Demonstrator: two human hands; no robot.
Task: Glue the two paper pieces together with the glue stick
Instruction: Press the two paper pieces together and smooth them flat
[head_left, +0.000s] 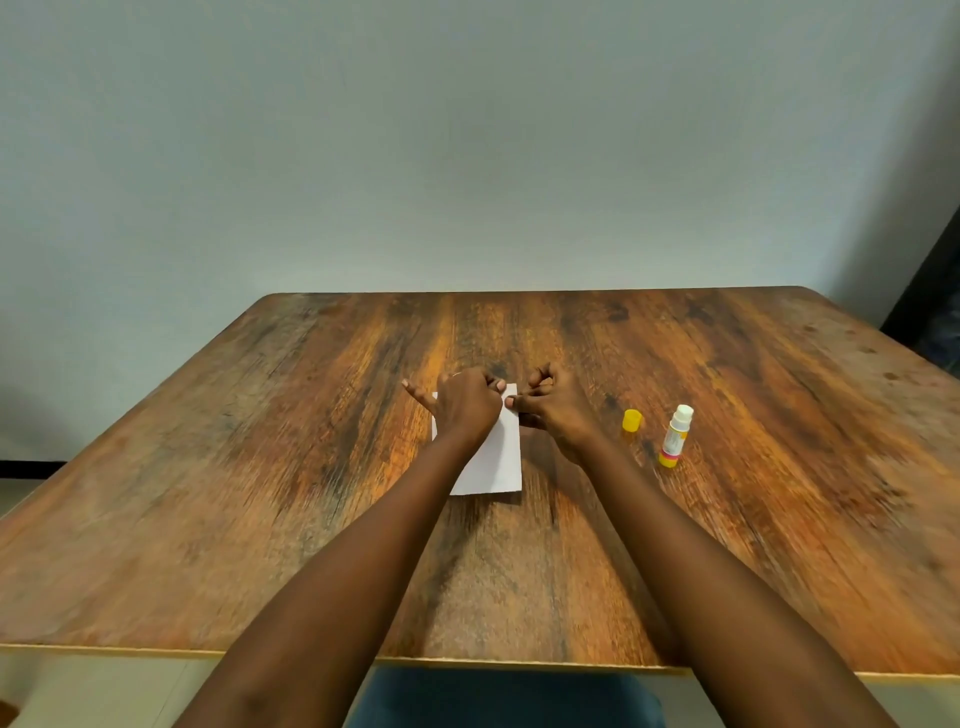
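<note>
White paper (496, 457) lies flat on the wooden table (260, 467) in the middle; I cannot tell two sheets apart. My left hand (465, 405) rests on the paper's upper part with curled fingers pressing down. My right hand (553, 408) is at the paper's upper right edge, its fingertips touching the edge and meeting those of the left hand. An uncapped glue stick (676, 436) lies to the right, white with a yellow base. Its yellow cap (631, 420) stands apart, between my right hand and the stick.
The table's far edge meets a pale wall. A dark object (930, 301) stands at the far right beyond the table. Blue fabric (509, 699) shows below the near edge.
</note>
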